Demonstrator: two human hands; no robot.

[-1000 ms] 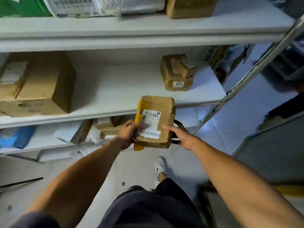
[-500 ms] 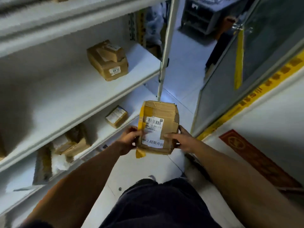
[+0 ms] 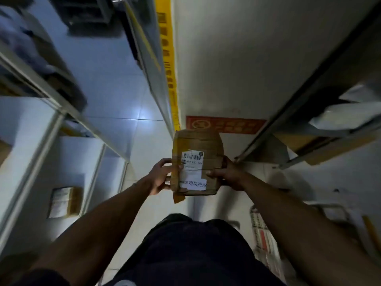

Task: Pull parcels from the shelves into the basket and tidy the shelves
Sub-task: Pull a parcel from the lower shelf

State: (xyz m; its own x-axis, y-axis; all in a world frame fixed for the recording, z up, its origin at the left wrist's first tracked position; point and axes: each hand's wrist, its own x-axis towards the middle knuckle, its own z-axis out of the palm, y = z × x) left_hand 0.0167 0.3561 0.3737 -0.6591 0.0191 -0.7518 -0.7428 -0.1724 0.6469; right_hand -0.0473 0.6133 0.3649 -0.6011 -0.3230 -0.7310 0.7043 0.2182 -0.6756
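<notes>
A brown cardboard parcel [image 3: 203, 147] with a white barcode label and loose yellow tape is held in front of me, above the floor of the aisle. My left hand [image 3: 159, 176] grips its left edge with curled fingers. My right hand [image 3: 226, 175] grips its right side, thumb on the front face. A basket [image 3: 266, 234] with a light wire rim shows partly at the lower right, blurred. White shelves [image 3: 51, 129] run along the left.
A small labelled parcel [image 3: 64, 201] lies on a low left shelf. Another rack [image 3: 309, 145] with cardboard boxes and a white bag stands at the right. A glass door frame with yellow tape [image 3: 169, 65] and a red floor sign [image 3: 224, 124] lie ahead.
I have turned right, away from the left shelves, carrying the parcel in both hands. The shelves slid to the left edge and the right rack and basket came into view.
</notes>
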